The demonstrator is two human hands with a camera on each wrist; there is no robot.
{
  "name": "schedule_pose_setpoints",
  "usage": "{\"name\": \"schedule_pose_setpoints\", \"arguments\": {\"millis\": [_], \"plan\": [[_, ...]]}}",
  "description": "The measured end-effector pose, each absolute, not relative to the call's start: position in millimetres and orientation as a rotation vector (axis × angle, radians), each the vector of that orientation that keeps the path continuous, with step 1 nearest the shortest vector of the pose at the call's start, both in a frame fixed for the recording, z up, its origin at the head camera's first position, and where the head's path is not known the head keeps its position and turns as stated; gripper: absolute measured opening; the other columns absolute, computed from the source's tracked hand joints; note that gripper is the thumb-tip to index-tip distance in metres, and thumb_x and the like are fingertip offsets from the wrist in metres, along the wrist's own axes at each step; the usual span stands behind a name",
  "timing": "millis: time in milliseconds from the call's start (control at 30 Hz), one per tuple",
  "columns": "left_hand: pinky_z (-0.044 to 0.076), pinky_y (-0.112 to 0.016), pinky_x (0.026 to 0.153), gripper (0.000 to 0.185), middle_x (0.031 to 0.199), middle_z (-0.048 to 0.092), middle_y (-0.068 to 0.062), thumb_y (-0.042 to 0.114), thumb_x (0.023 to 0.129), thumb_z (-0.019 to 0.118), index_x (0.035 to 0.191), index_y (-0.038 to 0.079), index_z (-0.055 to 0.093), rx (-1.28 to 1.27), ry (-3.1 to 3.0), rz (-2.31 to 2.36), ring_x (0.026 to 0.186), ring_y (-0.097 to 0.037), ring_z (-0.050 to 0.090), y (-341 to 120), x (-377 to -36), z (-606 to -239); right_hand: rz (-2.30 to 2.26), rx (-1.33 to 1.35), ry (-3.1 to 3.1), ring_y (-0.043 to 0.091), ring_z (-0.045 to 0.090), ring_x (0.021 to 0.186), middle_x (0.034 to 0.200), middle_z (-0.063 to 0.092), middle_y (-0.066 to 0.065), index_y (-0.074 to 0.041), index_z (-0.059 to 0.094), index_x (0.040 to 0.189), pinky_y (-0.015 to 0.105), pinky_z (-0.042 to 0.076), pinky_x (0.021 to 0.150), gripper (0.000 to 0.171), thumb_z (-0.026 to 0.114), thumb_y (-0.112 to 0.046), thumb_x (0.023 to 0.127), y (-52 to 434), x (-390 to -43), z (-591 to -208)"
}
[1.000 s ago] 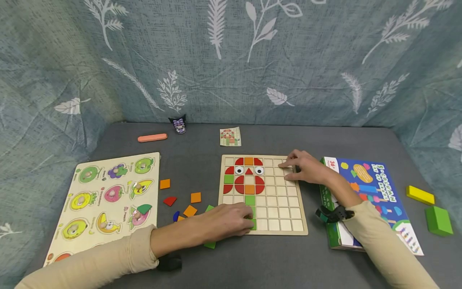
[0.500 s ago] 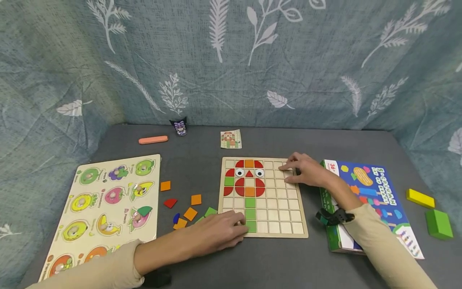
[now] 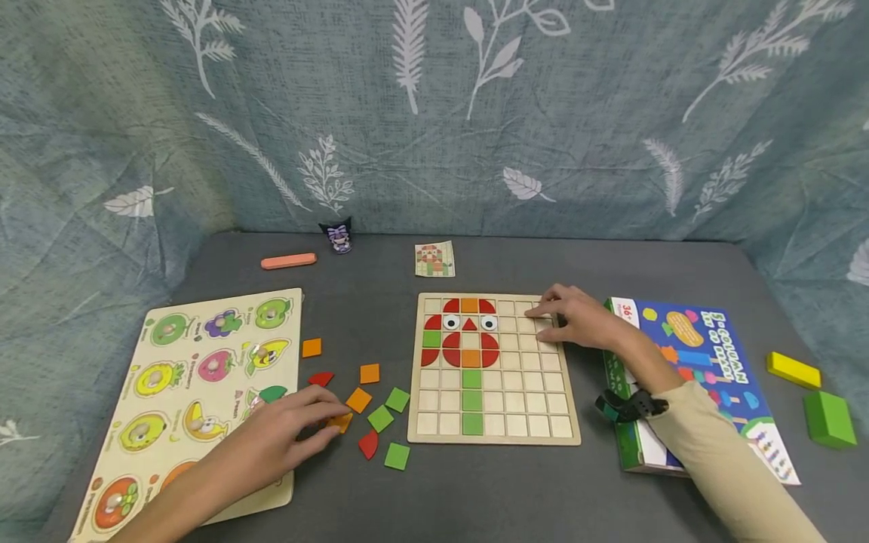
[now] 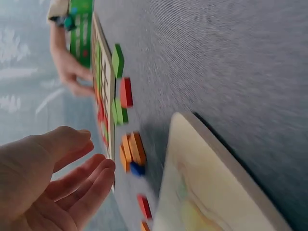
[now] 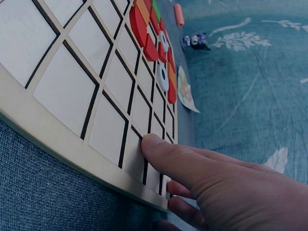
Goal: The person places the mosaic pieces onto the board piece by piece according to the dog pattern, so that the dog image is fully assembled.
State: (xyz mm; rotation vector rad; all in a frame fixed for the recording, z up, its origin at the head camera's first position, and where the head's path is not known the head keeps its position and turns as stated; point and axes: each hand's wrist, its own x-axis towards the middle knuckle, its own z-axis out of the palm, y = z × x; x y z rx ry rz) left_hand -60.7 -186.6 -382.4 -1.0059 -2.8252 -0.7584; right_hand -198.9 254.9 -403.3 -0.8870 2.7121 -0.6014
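Observation:
A wooden grid board bears red, orange and green tiles and two eye pieces. Three green tiles form a column down to its near edge. My left hand hovers at the loose pieces left of the board. Its fingertips overlap an orange tile in the head view; the left wrist view shows thumb and fingers apart, nothing between them. A blue piece lies by the orange tiles. My right hand rests on the board's far right corner, thumb on the grid.
Loose green tiles and a red piece lie left of the board. The fruit puzzle stands left, a colourful box right. Behind are a picture card, an orange-pink bar and a figurine.
My left hand has left the lowest green tile on the board and moved left to the loose pieces, uncovering the column and nearby green and red pieces. My right hand stays put.

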Motion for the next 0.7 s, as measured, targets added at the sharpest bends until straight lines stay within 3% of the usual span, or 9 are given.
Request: {"name": "schedule_pose_setpoints", "arguments": {"millis": [333,533,700], "plan": [[0.051,-0.016,0.062,0.030,0.098,0.067,0.005,0.003,0.072,0.082,0.100,0.012,0.074,-0.742,-2.787,-0.761,0.073,0.005,0.058,-229,-68,-386,-0.593,-0.893,2.714,0.022,0.047,0.090,0.117,0.056,0.017,-0.009,0.067,0.124,0.034,0.036,0.073,0.042,0.074,-0.021,0.085,255,-200,-402],[0.055,-0.019,0.064,0.026,0.101,0.068,-0.001,0.007,0.080,0.077,0.106,0.010,0.072,-0.683,-2.901,-0.925,0.082,-0.007,0.067,-231,-86,-383,-0.590,-0.899,2.711,0.024,0.049,0.093,0.118,0.056,0.018,-0.009,0.067,0.124,0.035,0.037,0.074,0.041,0.074,-0.022,0.085,254,-200,-403],[0.054,-0.022,0.067,0.026,0.109,0.068,-0.007,0.012,0.085,0.074,0.110,0.009,0.071,-0.608,-3.004,-0.953,0.087,-0.019,0.068,-228,-108,-380,-0.593,-0.900,2.714,0.023,0.048,0.091,0.118,0.056,0.017,-0.009,0.067,0.124,0.034,0.036,0.074,0.041,0.074,-0.022,0.085,254,-200,-402]]}}
